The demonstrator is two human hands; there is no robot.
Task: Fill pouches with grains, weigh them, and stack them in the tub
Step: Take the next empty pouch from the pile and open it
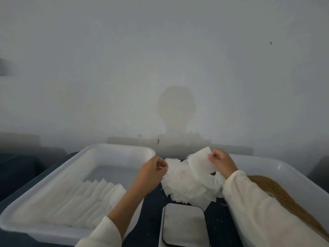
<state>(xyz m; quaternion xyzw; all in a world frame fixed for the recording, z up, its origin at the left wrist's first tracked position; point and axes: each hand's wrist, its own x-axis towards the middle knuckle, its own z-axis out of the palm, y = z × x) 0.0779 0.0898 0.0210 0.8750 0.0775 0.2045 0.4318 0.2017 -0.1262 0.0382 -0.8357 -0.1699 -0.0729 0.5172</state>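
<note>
Midway: lifted empty pouch (202, 162) off pile (188, 186), pinched in right hand (221, 162); left hand (153, 169) pinched string, readying it for grains (284, 196).

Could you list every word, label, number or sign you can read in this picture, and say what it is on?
None can be read. The scale shows only a blank plate, and no display is in view. The pouch held by the right hand, the tubs and the wall bear no legible print.
</note>
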